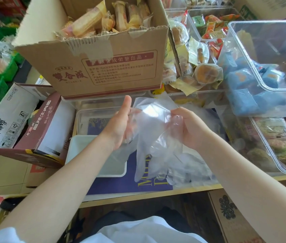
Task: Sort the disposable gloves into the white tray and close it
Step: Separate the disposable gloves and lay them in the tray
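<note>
A: What do the hands have?

B: The left hand (121, 127) and the right hand (187, 127) hold one clear disposable glove (153, 137) up between them. The left grips its edge with the thumb standing straight up; the right pinches the other edge with curled fingers. The glove is thin and see-through, glinting near the top, and its fingers hang down below both hands.

A: And the rest of the gloves?

B: A loose heap of clear gloves (191, 169) lies on the bench (156, 192) below the right hand, near the front edge. They overlap, so I cannot count them.

A: Where is the tray?

B: The white tray (73, 149) sits open below the left hand, partly under that forearm, on a purple mat (121, 183). Just beyond it, past the left hand, lies a clear lid or box (86, 118); I cannot tell which.

A: How much room around them?

B: Tight. A big cardboard box (103, 67) of wrapped snacks stands right beyond both hands. Left of the left hand a brown carton (40, 123) leans beside the tray. Right of the right hand stand clear bins (270, 137) of packaged food, one tilted on top with blue packets. The open side is the bench's front edge, towards the person.
</note>
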